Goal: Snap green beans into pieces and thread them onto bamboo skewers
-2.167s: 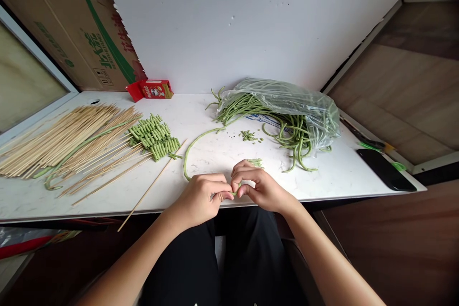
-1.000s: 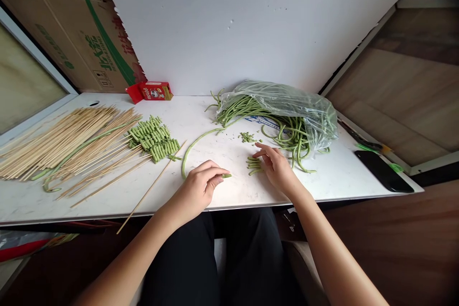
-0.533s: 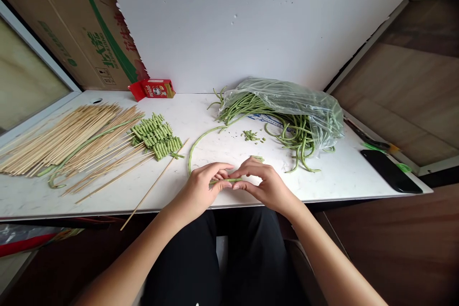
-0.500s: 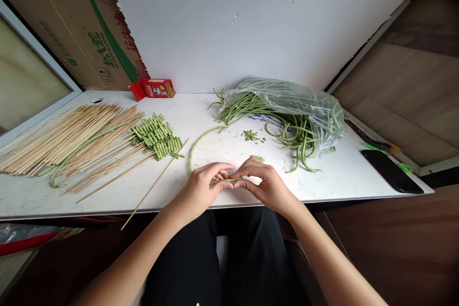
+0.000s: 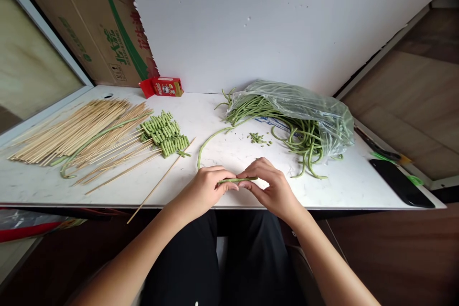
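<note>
Near the table's front edge, my left hand and my right hand meet, both pinching one long green bean. Its short end pokes out past my right fingertips, while the rest curves behind my left hand and back toward the bag. To the left lie skewered bean pieces, packed in rows on thin sticks. A single bamboo skewer slants over the front edge beside my left forearm. Small bean scraps are scattered beyond my hands.
Many bare bamboo skewers spread across the left, with a long bean across them. A clear plastic bag of long beans rests at the back right. A red box stands before a cardboard carton. A black phone lies at right.
The view has shifted a little, so the table's things sit farther right. More of the bean's end now sticks out beyond my right fingers; both hands keep their pinch.
</note>
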The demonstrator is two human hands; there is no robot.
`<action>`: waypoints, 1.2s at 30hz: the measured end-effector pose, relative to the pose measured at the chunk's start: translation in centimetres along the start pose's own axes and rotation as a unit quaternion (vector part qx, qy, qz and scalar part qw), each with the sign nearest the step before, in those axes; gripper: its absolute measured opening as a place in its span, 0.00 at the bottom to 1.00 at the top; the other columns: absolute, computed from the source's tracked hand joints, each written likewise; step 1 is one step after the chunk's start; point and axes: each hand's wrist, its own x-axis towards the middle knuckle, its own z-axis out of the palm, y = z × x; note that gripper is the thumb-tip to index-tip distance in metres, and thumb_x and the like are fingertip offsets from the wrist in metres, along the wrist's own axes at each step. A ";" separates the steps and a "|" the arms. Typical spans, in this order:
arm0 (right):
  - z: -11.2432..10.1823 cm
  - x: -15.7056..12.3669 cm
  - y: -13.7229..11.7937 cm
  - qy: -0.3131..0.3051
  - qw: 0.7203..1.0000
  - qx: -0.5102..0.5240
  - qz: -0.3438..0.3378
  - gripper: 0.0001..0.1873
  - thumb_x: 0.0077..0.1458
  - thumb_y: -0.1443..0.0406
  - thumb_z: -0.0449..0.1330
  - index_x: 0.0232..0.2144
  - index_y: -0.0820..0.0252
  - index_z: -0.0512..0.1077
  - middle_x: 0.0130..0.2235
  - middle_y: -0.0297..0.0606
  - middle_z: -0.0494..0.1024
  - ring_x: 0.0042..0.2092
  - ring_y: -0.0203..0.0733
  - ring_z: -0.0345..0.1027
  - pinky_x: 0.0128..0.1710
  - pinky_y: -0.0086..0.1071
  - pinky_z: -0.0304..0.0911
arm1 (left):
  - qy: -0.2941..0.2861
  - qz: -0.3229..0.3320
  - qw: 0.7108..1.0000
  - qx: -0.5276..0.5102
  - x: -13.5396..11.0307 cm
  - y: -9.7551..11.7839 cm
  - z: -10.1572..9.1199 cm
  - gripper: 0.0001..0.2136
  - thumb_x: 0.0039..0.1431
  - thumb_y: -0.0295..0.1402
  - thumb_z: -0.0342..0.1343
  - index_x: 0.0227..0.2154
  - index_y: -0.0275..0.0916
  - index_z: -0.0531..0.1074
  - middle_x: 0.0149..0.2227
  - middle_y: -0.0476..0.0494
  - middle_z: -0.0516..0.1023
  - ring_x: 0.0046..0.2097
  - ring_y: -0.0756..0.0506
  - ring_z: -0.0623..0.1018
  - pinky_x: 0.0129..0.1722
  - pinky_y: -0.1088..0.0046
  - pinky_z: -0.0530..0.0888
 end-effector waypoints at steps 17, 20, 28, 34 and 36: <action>0.2 -0.2 0.4 -0.072 0.993 0.083 0.031 0.08 0.69 0.64 0.63 0.35 0.52 0.81 0.35 0.39 0.81 0.45 0.49 0.72 0.47 0.43 0.69 | -0.036 0.029 0.999 0.026 -0.2 -0.3 -0.2 0.11 0.67 0.21 0.57 0.34 0.41 0.80 0.34 0.49 0.81 0.37 0.48 0.78 0.41 0.72 0.73; -0.5 -0.3 2.1 -0.014 0.998 0.045 0.031 0.05 0.65 0.59 0.68 0.41 0.50 0.84 0.38 0.40 0.83 0.45 0.50 0.72 0.49 0.46 0.69 | -0.014 0.009 1.000 0.012 0.0 -0.5 -0.7 0.06 0.70 0.27 0.59 0.38 0.40 0.80 0.38 0.46 0.83 0.39 0.48 0.80 0.41 0.73 0.74; -3.1 -1.6 8.9 0.132 0.969 -0.164 0.130 0.14 0.70 0.62 0.58 0.49 0.53 0.83 0.43 0.45 0.83 0.49 0.56 0.70 0.51 0.52 0.68 | -0.024 -0.006 1.000 -0.001 0.2 -0.6 -0.4 0.05 0.70 0.30 0.60 0.43 0.40 0.81 0.41 0.44 0.84 0.42 0.46 0.82 0.46 0.71 0.77; -3.0 -1.9 10.0 0.095 0.974 -0.163 0.127 0.15 0.70 0.63 0.56 0.45 0.52 0.83 0.44 0.44 0.84 0.56 0.59 0.69 0.56 0.55 0.67 | -0.021 -0.005 1.000 0.003 0.2 -0.7 -0.2 0.06 0.71 0.33 0.60 0.43 0.40 0.82 0.41 0.42 0.84 0.43 0.45 0.82 0.47 0.70 0.79; -2.9 -1.8 9.6 0.076 0.976 -0.165 0.121 0.17 0.72 0.63 0.53 0.46 0.53 0.83 0.45 0.45 0.84 0.55 0.58 0.68 0.56 0.55 0.65 | -0.015 0.001 1.000 0.005 0.2 -0.8 -0.2 0.07 0.71 0.33 0.59 0.44 0.40 0.82 0.42 0.42 0.82 0.43 0.45 0.81 0.47 0.69 0.79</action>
